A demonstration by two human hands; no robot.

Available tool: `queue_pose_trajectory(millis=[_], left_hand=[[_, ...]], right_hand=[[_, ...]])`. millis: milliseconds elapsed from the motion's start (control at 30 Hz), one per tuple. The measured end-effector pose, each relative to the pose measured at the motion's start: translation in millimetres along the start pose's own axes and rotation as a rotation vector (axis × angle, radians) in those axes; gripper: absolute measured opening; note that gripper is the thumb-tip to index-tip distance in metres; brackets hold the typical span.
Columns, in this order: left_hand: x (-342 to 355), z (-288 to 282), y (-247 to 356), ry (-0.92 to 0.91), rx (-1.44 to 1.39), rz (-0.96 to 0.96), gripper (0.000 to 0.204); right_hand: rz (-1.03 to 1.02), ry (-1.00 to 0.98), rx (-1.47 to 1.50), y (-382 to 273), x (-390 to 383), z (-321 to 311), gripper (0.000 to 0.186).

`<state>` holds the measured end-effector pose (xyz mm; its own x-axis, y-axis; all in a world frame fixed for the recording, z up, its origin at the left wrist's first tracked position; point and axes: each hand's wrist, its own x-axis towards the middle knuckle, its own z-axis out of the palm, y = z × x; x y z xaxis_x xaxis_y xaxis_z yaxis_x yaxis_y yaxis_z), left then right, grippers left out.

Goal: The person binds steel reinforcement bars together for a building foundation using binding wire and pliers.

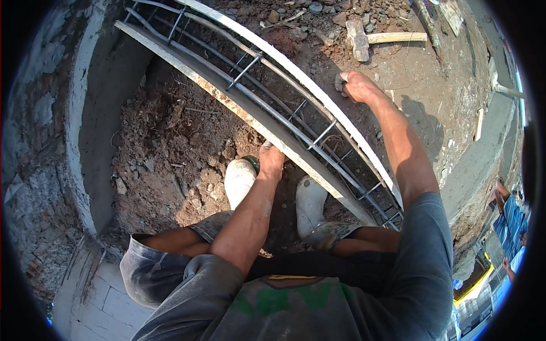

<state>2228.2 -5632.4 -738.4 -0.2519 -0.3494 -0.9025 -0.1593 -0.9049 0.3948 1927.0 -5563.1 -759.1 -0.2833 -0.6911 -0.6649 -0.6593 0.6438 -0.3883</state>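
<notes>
Two long boards stand on edge with a steel rebar cage (278,110) between them. My left hand (272,157) is down at the outer side of the near board (248,117), with its fingers curled in close to the wood. What they grip, if anything, is hidden. Beyond the far board (305,77), my right hand (356,86) hangs over the dirt with its fingers closed. Nothing I can name shows in it. A hammer (358,41) with a heavy head and pale wooden handle lies on the ground past my right hand.
My boots (310,204) stand in loose soil and rubble (170,136) on the near side of the boards. A plastered wall (99,131) rises on the left. A concrete ledge (480,150) runs along the right. Another person (512,224) is at the far right edge.
</notes>
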Motion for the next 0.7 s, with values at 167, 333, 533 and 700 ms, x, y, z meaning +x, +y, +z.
queue_pose_trajectory(millis=[167, 333, 533, 700], left_hand=[[0, -3, 12, 0.043, 0.034, -0.026, 0.019], [5, 5, 3, 0.035, -0.005, 0.002, 0.019], [5, 0, 1, 0.060, 0.006, -0.008, 0.020], [19, -20, -7, 0.040, -0.034, -0.048, 0.024]], right_hand=[[0.377, -0.206, 0.244, -15, -6, -26, 0.018], [0.121, -0.421, -0.092, 21, 5, -8, 0.020], [0.111, 0.035, -0.148, 7, -2, 3, 0.018], [0.068, 0.012, -0.053, 1, -12, 4, 0.012]])
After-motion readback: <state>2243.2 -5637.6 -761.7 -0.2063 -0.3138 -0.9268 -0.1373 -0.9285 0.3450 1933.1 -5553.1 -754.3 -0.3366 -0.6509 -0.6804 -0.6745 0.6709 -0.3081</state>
